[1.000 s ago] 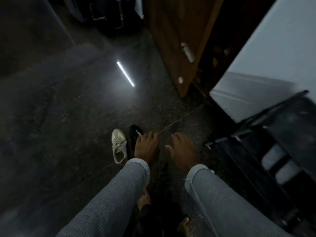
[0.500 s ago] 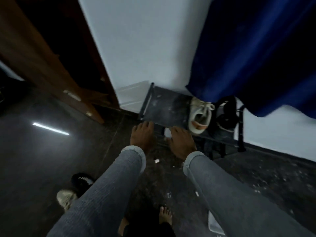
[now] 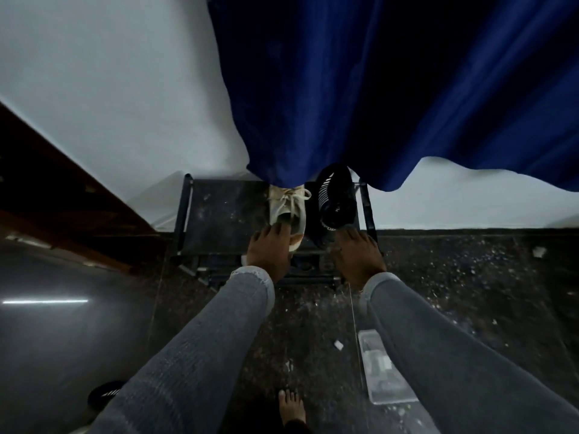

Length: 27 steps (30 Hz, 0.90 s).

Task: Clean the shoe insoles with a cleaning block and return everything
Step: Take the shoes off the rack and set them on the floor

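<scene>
My left hand (image 3: 269,250) rests on the heel of the white shoe (image 3: 289,208), fingers laid over its back edge; whether they curl round it I cannot tell. My right hand (image 3: 357,256) lies at the heel of the black shoe (image 3: 335,198), fingers extended toward it; contact is unclear. Both shoes stand side by side, toes toward the wall (image 3: 109,104), on the top shelf of a low dark rack (image 3: 219,214), the white one to the left. A blue curtain (image 3: 376,89) hangs over their toes. On the speckled floor (image 3: 470,292) beside my right sleeve lies a clear plastic tray (image 3: 379,371). Another black shoe (image 3: 105,393) sits at lower left.
</scene>
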Motion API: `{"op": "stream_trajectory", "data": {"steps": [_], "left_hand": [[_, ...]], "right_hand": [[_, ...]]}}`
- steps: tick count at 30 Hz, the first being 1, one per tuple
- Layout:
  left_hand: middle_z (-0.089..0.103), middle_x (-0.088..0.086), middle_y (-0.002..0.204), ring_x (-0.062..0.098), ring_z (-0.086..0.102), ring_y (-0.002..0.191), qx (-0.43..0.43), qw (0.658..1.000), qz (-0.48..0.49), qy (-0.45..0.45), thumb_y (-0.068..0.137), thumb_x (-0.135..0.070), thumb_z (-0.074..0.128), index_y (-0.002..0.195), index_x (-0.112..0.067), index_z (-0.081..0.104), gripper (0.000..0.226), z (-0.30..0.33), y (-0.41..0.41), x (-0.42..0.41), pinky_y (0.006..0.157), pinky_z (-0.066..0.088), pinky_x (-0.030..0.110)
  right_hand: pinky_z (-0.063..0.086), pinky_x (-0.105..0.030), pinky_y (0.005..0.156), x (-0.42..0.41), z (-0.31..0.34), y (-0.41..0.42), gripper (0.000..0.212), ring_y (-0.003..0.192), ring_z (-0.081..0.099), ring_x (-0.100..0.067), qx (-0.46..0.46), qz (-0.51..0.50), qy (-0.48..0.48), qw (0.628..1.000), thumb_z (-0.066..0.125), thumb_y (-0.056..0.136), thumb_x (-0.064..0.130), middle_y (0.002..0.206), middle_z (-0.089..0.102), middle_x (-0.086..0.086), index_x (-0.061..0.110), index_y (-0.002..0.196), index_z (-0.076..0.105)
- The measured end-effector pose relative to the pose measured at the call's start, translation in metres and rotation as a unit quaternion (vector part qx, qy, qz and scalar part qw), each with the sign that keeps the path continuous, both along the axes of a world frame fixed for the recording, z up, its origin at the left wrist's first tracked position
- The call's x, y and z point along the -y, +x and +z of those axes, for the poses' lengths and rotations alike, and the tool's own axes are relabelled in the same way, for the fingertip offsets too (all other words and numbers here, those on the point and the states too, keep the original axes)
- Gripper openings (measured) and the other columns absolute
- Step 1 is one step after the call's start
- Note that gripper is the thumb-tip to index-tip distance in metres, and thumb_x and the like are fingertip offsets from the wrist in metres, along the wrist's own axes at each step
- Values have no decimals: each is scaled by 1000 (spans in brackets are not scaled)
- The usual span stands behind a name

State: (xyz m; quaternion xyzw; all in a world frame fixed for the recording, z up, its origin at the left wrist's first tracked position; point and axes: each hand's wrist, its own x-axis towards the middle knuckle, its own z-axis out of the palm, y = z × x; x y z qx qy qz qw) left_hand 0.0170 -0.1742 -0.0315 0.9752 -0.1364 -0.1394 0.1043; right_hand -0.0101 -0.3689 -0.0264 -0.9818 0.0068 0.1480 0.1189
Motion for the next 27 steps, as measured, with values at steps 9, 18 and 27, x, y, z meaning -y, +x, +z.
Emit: {"op": "stream_trajectory", "data": {"steps": [9,18,27], "left_hand": [[31,8,153,28,30,141,-48,998,-27,27,88,-27,63,151,-13,20,77,-40,33,20,108,36,46],[56,9,130,30,53,121,-54,996,5,67,94,-21,57,142,-25,41,51,-71,41,26,95,46,43],[60,7,121,26,61,110,-29,997,-5,73,96,-26,55,130,-23,52,34,-76,45,21,85,51,38]], "right_hand": [[20,-44,118,22,-40,43,76,149,9,-26,-33,18,22,999,52,95,36,163,3,-3,14,154,9],[41,-44,100,20,-77,60,53,134,33,-31,-37,21,-24,999,56,90,23,137,43,-13,8,137,36],[48,-42,81,12,-72,79,31,115,53,-37,-22,19,-46,999,53,91,9,121,59,-14,11,122,50]]}}
